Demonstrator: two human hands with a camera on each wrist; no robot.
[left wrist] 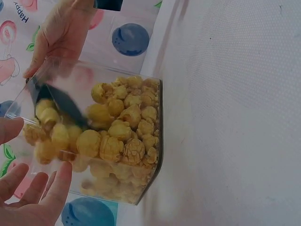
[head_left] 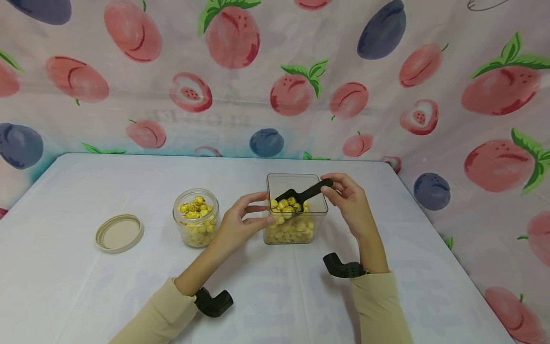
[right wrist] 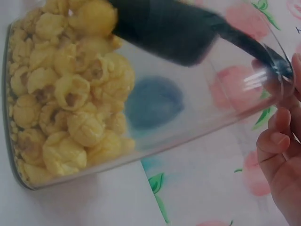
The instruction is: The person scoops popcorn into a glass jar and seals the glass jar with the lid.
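Observation:
A clear square container (head_left: 294, 231) of yellow popcorn balls stands right of centre. My right hand (head_left: 350, 200) pinches the handle end of a black scoop (head_left: 311, 191) at the container's right rim. The scoop slants down into the container, its bowl among the popcorn (left wrist: 120, 129). At the left side, my left hand (head_left: 240, 222) holds its fingers fairly straight, their tips at the wall and front corner near the rim. In the right wrist view, the scoop (right wrist: 164, 30) shows through the clear wall above the popcorn (right wrist: 70, 108).
A round clear jar (head_left: 196, 229) with popcorn in it stands left of the container, beside my left forearm. Farther left, a beige round lid (head_left: 119, 234) lies on the white table (head_left: 142, 296). A fruit-print cloth (head_left: 240, 95) hangs behind.

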